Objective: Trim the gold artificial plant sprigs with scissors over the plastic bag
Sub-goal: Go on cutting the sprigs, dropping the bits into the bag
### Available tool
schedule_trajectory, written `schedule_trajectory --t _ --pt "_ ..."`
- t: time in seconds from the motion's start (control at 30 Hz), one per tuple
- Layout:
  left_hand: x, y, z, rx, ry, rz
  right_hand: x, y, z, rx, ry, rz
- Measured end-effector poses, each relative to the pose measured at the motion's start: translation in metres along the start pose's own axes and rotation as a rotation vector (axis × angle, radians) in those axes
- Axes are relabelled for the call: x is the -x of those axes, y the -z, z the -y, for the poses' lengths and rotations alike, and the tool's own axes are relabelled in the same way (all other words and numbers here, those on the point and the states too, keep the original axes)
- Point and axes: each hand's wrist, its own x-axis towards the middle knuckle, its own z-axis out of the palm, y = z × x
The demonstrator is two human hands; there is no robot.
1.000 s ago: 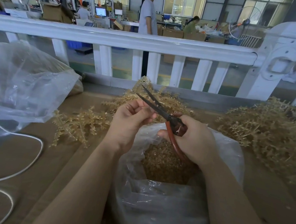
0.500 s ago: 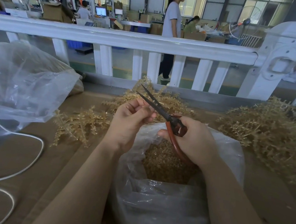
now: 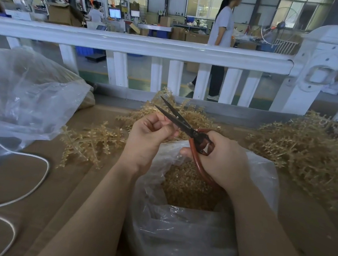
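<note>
The right hand (image 3: 221, 160) is gripping open scissors (image 3: 177, 117), blades pointing up-left past the left hand (image 3: 150, 134), which is pinching something small, barely visible, above the plastic bag (image 3: 174, 228).

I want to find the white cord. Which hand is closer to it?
Left. The left hand is over the bag's left edge, on the cord's side. The right hand, holding the scissors, is farther right.

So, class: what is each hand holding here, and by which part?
The right hand holds the scissors by their red handle loops, blades open. The left hand has its fingers curled; what they pinch cannot be told.
</note>
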Motion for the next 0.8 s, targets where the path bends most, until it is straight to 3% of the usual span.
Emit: schedule_trajectory --t 0.3,0.8 --pt "0.0012 0.0025 -0.0015 0.021 -0.006 0.035 -0.0007 -0.0036 0.0009 -0.005 -0.003 0.009" --pt "0.0026 0.001 -0.0042 -0.15 -0.069 0.029 0.0006 -0.0007 -0.0005 0.037 0.031 0.011"
